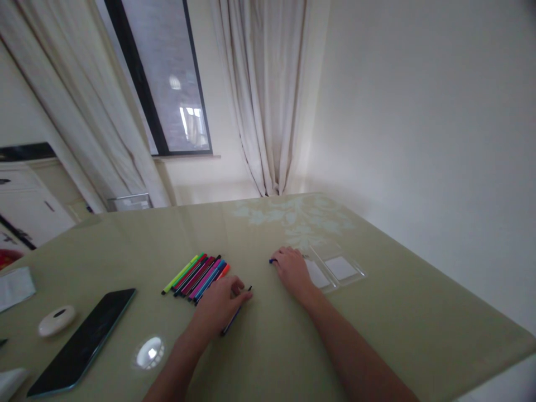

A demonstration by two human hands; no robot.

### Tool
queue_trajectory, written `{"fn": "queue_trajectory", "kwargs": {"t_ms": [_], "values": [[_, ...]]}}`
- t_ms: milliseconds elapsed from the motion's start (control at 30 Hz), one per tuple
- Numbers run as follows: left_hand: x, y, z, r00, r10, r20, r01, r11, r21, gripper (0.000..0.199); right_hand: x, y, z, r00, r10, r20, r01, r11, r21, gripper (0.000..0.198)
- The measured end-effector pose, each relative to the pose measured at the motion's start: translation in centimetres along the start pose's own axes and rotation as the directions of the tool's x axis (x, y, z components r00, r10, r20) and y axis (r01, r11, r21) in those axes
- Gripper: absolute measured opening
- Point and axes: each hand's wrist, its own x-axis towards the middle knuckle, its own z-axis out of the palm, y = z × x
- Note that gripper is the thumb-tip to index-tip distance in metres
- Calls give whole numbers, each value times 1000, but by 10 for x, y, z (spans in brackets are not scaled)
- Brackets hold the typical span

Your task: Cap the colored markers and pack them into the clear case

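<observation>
My left hand (218, 304) is bent over the table just right of a row of markers. Its thumb and fingers close on a dark marker (235, 319), which slants across the tabletop with both ends showing. The coloured markers (196, 276), several of them from yellow-green to orange, lie side by side, partly covered by that hand. Farther right, my right hand (291, 269) rests low with its fingers curled over a blue marker (272, 261); only a blue end sticks out at the left. Against that hand lies an open clear plastic case (330, 276) with white inserts, partly hidden by the wrist.
A black tablet or phone (84, 340) lies at the left, near a white oval object (57, 320) and a white packet (15, 287). A lamp reflection glows on the glossy table (268, 357). A wall (427, 123) borders the table's right side; curtains (263, 84) hang behind.
</observation>
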Motion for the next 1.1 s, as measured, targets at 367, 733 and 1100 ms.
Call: {"fn": "queue_trajectory", "kwargs": {"t_ms": [367,733,1100], "values": [[12,-34,-2,959,-37,-280,139,926,352,25,-3,-3,-6,999,13,-45,-6,988,154,17],[6,2,15,934,295,-203,-261,949,179,23,-15,-32,-11,939,-318,-132,339,793,506,25],[-6,17,2,958,266,-104,-225,928,297,33,-13,-24,-15,943,-266,-201,325,602,729,26]]}}
